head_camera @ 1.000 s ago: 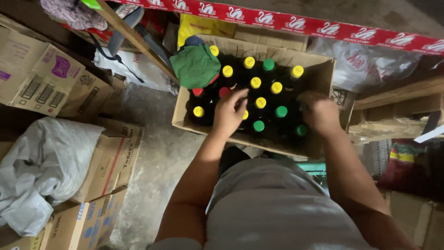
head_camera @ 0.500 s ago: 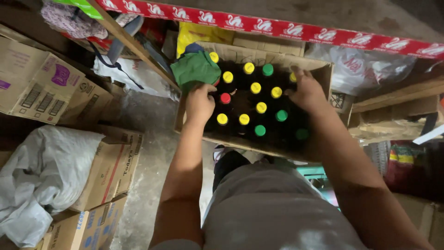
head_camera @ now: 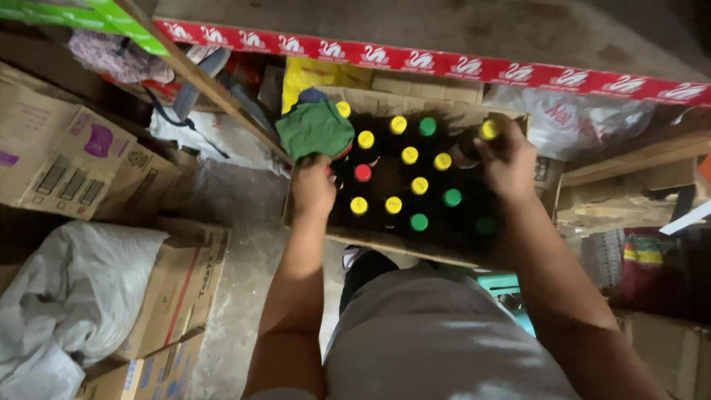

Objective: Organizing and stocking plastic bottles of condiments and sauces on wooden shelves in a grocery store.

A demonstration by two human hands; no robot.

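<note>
An open cardboard box (head_camera: 385, 244) in front of me holds several dark bottles with yellow, green and red caps. My left hand (head_camera: 313, 185) grips the box's left edge, just under a green cloth (head_camera: 315, 130) lying on the bottles at the left. My right hand (head_camera: 508, 157) is at the far right corner, closed around a dark bottle with a yellow cap (head_camera: 488, 130) that is tilted and raised above the others.
Cardboard boxes (head_camera: 67, 155) are stacked at the left, with a white sack (head_camera: 67, 304) on another carton (head_camera: 174, 296). A wooden shelf post (head_camera: 207, 89) slants by the box. A red patterned band (head_camera: 444, 67) runs across the back; plastic bags and wooden shelves are at right.
My left hand has moved from the bottle caps in the middle to the box's left edge. My right hand has moved up the right side and taken a yellow-capped bottle.
</note>
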